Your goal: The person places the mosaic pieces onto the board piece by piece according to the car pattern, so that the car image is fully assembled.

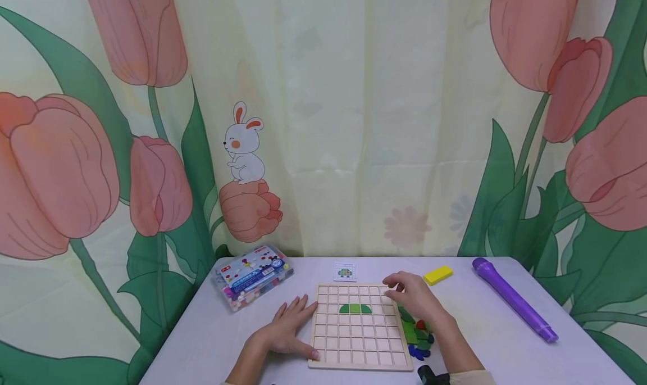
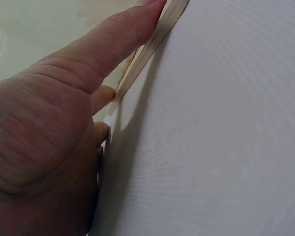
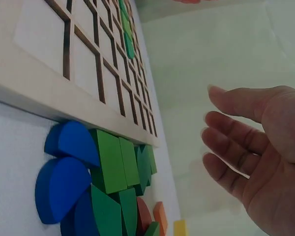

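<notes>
Beige cuffs the right forearm, which slants in from below, right of the tabletop's middle, and bends at the wrist so that the right hand hovers over the far right corner of the wooden grid board. Its fingers curve loosely with the thumb apart from them, and the right-wrist view shows it grasping nothing. From the left, the left hand lies with fingers extended and thumb spread, released rather than clenched; the thumb presses the board's near left corner and a fingertip meets its left side. The board sits near the middle of the tabletop, carrying three green pieces in a row toward its far side. Loose blocks, mostly green and blue, are heaped beside its right side, partly hidden by the right forearm. A small pattern card lies near the tabletop's far edge, its print too small to read. The frame cuts off the tabletop's near edge and a black device at the right wrist; in the left-wrist view, the thumb's tip is cropped.
</notes>
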Demonstrator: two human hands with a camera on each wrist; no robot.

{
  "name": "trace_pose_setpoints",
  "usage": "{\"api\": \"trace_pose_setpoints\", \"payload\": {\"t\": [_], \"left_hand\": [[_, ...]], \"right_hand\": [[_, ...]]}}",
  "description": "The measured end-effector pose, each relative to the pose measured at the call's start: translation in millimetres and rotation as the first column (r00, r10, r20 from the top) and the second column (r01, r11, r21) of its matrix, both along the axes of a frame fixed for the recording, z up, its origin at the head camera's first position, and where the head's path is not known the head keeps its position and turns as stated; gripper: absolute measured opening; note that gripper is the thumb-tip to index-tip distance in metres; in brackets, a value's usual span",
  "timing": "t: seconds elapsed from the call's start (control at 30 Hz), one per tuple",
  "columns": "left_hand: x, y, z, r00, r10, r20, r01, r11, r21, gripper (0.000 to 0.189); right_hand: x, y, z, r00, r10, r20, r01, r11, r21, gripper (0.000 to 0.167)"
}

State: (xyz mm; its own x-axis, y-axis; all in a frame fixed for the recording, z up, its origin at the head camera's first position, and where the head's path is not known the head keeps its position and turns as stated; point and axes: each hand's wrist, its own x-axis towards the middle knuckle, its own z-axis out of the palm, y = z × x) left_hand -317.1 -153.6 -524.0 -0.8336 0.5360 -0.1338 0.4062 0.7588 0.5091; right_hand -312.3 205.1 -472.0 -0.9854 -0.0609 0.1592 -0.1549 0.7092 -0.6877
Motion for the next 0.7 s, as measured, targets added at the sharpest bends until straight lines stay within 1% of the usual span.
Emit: {"api": "trace_pose_setpoints", "payload": {"t": [0.1,0.2,0.43,0.57,0.7], "left_hand": [[-0.3,-0.3,-0.3,1.0,0.0,-0.001,0.0,1.0,-0.003,0.118],[-0.3,-0.3,-0.2,1.0,-0.005,-0.006,0.005,1.0,0.003,0.118],[0.2,0.1,0.8,1.0,-0.008,-0.004,0.008,1.0,0.003,0.118],[0.3,-0.4,0.4,1.0,0.003,0.004,-0.003,1.0,-0.005,0.118],[-0.1,-0.3,0.2,1.0,0.005,0.006,-0.005,1.0,-0.002,0.118]], "right_hand": [[-1.2,7.0,-0.5,1.0,-0.005,0.02,0.004,1.0,0.008,0.029],[-1.5,13.3,-1.2,0.998,-0.015,0.063,0.013,1.0,0.028,0.028],[-2.2,25.5,-4.9,0.986,0.003,0.166,-0.016,0.996,0.083,0.02],[-1.9,28.4,-8.9,0.975,-0.005,0.223,-0.014,0.997,0.081,0.018],[-2.8,30.9,-14.0,0.97,0.001,0.242,-0.02,0.997,0.08,0.016]]}}
